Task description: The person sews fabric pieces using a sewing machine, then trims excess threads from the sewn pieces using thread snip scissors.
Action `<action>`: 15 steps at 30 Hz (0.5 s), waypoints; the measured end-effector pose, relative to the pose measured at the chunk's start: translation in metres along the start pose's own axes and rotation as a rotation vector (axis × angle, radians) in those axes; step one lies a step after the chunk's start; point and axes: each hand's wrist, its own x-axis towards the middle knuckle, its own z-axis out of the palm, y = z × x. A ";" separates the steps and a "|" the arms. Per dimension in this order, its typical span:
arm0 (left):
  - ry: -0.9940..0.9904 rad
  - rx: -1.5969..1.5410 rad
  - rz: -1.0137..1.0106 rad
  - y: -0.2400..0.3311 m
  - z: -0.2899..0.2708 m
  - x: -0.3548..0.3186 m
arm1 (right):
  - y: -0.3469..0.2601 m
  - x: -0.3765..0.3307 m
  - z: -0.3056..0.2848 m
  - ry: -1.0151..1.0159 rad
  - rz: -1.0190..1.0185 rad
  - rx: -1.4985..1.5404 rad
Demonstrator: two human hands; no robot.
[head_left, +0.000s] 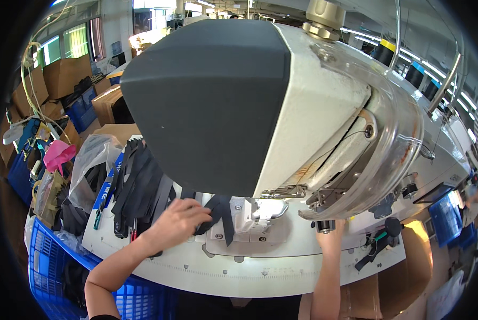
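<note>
An industrial sewing machine with a dark grey end cover (212,106) and cream body fills the middle of the view. My left hand (181,220) is left of the needle area, its fingers bent together on a black webbing strap (226,220). That strap lies folded beside the metal presser parts (260,212), one tail hanging toward me. My right hand (330,234) reaches up behind the clear guard (393,154) at the machine's right. Its fingers are hidden there. Left of my left hand lies a thick pile of black straps (137,186).
A blue plastic basket (49,256) stands at the lower left. A black-handled tool (380,242) lies on the white table (223,277) at right. Red-handled and teal tools rest by the strap pile. A cardboard box (415,256) stands right of the table; thread cones stand behind.
</note>
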 end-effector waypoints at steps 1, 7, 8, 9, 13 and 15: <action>0.010 -0.065 0.067 0.010 0.004 0.008 | -0.002 0.001 -0.002 -0.116 0.106 0.021; -0.229 -0.162 0.121 0.031 0.017 0.042 | -0.022 0.008 -0.035 0.222 -0.027 0.157; -0.065 -0.256 0.103 0.032 0.015 0.043 | -0.026 0.008 -0.042 0.230 0.030 0.349; 0.028 -0.359 0.015 0.034 0.012 0.044 | -0.031 0.009 -0.048 0.233 0.095 0.532; 0.401 -0.412 -0.197 0.041 -0.004 0.050 | -0.045 0.016 -0.043 0.055 0.182 0.646; 0.606 -0.240 -0.181 0.043 -0.015 0.054 | -0.047 0.025 -0.025 0.024 0.214 0.817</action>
